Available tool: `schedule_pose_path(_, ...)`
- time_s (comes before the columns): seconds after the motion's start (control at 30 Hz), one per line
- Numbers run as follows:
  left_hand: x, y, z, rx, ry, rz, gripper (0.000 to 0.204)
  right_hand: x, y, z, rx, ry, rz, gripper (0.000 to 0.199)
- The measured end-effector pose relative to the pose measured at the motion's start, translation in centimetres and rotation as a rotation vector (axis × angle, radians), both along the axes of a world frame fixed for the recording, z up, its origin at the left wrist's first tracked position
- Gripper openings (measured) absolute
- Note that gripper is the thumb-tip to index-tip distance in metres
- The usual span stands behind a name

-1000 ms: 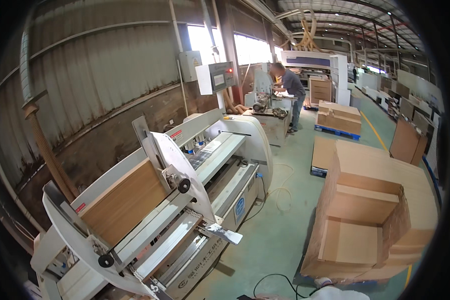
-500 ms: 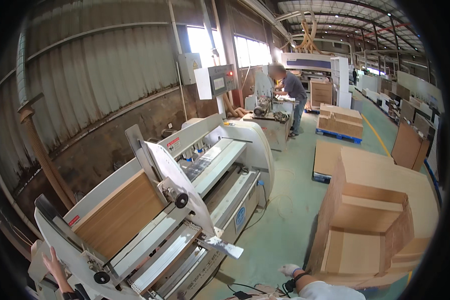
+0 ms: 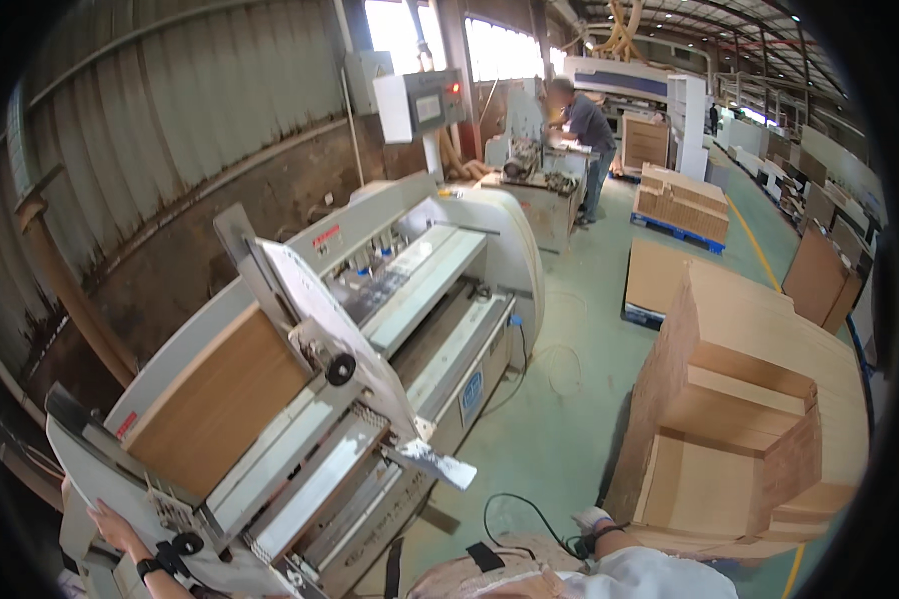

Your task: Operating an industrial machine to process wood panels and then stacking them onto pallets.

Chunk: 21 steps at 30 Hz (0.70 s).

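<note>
My left hand (image 3: 116,531) is at the lower left, with a dark watch on its wrist. Its fingers lie stretched out against the white end plate (image 3: 160,499) of a long woodworking machine (image 3: 449,409). Between that plate and a middle plate, a brown wooden panel (image 3: 220,399) stands tilted against the machine's back. My right hand (image 3: 591,521), in a pale glove with a dark band at the wrist, hangs at the lower middle, fingers loose and apart. It holds nothing that I can see and is nearest a large stack of brown boards (image 3: 659,379).
Flat boards on a pallet (image 3: 659,275) and another board stack (image 3: 681,200) on a blue pallet (image 3: 684,238) stand farther back. A person (image 3: 584,130) bends over another machine. A control box (image 3: 420,105) hangs above mine. A black cable (image 3: 499,499) curves near my right hand.
My left hand has come down from a raised, spread pose onto the machine's end plate. My right hand is slightly higher in view. The view has shifted, and more of my body shows.
</note>
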<state>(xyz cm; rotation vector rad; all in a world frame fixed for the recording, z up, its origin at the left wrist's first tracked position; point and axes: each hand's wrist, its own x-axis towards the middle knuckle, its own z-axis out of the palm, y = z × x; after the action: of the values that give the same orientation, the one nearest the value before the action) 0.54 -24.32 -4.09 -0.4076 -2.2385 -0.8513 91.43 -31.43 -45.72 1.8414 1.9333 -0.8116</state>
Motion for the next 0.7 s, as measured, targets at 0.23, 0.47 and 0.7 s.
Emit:
schedule_pose_path(0.23, 1.7, 0.0, 1.5, -0.053, 0.021, -0.012, 0.056, -2.1, 3.1, 2.2, 0.034, 0.073, -0.001, 0.032)
schedule_pose_path(0.47, 2.0, -0.7, 1.4, -0.058, 0.0, 0.04, 0.053, -3.0, 0.5, 5.2, 0.111, 0.061, 0.149, 0.024)
schedule_pose_path(0.7, 5.8, 1.1, 2.1, 0.03, 0.016, 0.007, 0.042, -3.4, 0.3, 6.2, -0.091, -0.032, 0.143, 0.028)
